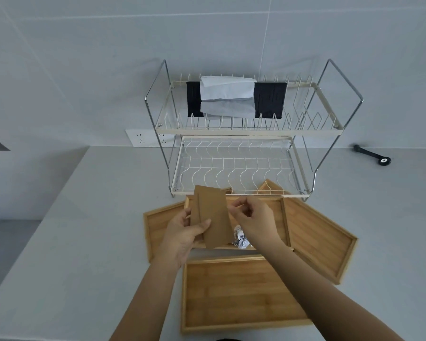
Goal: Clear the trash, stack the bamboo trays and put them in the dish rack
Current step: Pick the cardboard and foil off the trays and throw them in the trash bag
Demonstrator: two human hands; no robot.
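Head view, looking down at our two hands over a pale grey table (59, 254). Our left hand (186, 233) holds two brown cardboard pieces (210, 215) upright, the thumb pressed on their front face and the fingers (187, 219) clamped behind them. Our right hand (252, 221) is just beside the cardboard's right edge, its fingers curled in with thumb and forefinger pinched together; we cannot tell whether anything is caught between them.

Below the hands lie four bamboo trays, unstacked. The middle tray (284, 217) sits just in front of the dish rack and carries a crumpled ball of printed wrapper (240, 239) near its front rim, partly hidden by our right wrist. The left tray (155, 225) pokes out from under the middle one, angled. The right tray (322, 239) lies tilted, one corner tucked beneath the rack's lower tier. The nearest tray (231, 294) lies square to us, crossed by our right forearm.

The dish rack (253, 134) stands against the tiled wall, two wire tiers in a chrome frame. On its upper tier rests a dark cloth (269, 99) with white paper (226, 91) laid over the middle. Far right on the table lies a black handled tool (371, 155). A white wall socket (140, 137) shows behind the rack's left leg.
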